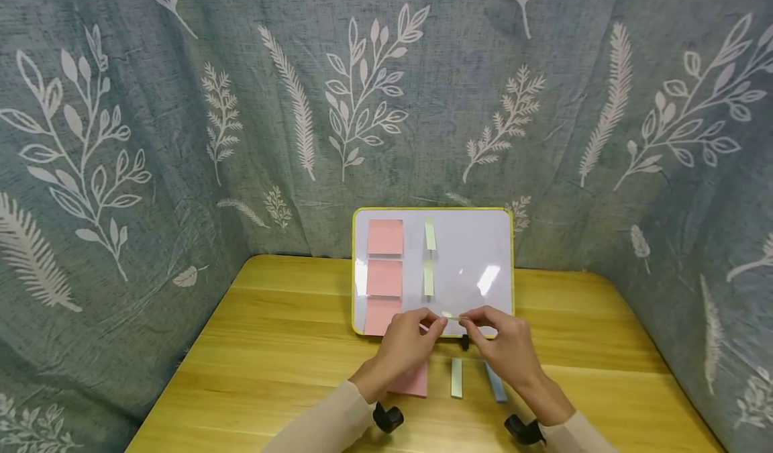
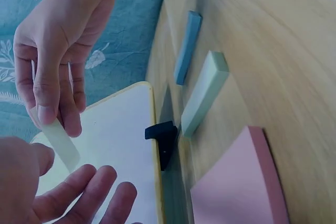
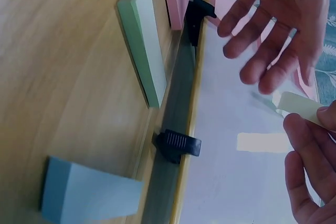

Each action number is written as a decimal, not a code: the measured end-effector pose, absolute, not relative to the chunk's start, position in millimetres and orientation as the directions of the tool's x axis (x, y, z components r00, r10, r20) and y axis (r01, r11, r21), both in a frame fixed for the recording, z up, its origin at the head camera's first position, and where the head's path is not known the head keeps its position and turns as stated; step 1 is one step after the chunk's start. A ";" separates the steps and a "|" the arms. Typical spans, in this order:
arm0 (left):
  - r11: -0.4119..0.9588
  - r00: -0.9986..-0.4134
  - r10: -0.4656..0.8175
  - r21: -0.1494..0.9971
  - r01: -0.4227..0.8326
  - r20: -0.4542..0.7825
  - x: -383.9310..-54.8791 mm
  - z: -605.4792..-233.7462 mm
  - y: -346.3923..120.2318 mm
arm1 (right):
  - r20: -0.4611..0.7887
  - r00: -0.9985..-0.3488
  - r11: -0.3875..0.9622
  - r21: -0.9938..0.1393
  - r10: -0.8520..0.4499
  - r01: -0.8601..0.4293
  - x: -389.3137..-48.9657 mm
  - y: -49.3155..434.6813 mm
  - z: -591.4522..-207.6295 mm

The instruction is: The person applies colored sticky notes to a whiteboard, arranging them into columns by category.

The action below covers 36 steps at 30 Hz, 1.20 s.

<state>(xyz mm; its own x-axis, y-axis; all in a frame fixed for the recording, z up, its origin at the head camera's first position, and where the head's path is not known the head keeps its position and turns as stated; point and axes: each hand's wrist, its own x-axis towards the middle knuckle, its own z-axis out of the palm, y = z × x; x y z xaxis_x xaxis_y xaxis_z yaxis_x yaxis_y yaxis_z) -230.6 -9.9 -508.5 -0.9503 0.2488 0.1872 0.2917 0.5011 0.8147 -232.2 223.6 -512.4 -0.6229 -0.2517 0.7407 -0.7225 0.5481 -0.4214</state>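
My right hand (image 1: pixel 510 349) pinches one end of a pale green sticky strip (image 3: pixel 300 106) between thumb and fingers, in front of the whiteboard (image 1: pixel 471 252). Close to the strip's free end is my left hand (image 1: pixel 404 340), its thumb and fingers spread apart in the left wrist view and holding nothing. Pink sticky notes (image 1: pixel 385 237) form a column at the board's left. Right of them, two pale green strips (image 1: pixel 429 278) stick to the board one above the other. A green strip pad (image 2: pixel 206 94) lies on the table below the hands.
A pink note pad (image 1: pixel 415 382) and a blue strip pad (image 1: pixel 496 382) lie either side of the green pad on the wooden table (image 1: pixel 272 345). Black feet (image 3: pixel 178 145) support the board's lower edge. Behind hangs a leaf-patterned curtain (image 1: pixel 423 151).
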 end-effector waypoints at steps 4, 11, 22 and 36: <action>0.444 -0.959 0.228 0.859 0.254 0.166 -233.4 -506.0 -9.3 | 0.756 -0.600 0.532 -0.406 -0.261 -0.743 -232.6 218.9 -512.4; 0.400 -0.959 0.179 0.874 0.275 0.220 -237.4 -501.0 -9.5 | 0.776 -0.557 0.515 -0.361 -0.298 -0.778 -234.0 212.5 -513.8; 0.425 -0.957 0.143 0.858 0.289 0.252 -240.6 -500.7 -11.9 | 0.794 -0.512 0.533 -0.291 -0.329 -0.795 -232.7 205.3 -515.9; 0.408 -0.962 0.115 0.872 0.272 0.246 -243.5 -501.8 -21.8 | 0.711 -0.617 0.542 -0.390 -0.337 -0.745 -231.6 204.7 -515.2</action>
<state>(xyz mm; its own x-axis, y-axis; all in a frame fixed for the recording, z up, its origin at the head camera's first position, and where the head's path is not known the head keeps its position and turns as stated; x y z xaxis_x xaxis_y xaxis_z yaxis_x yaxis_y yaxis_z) -243.5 -21.8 -501.8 -0.9624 0.1145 0.2464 0.2717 0.4079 0.8716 -231.6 204.7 -515.2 -0.6172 -0.3370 0.7109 -0.7446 0.5420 -0.3896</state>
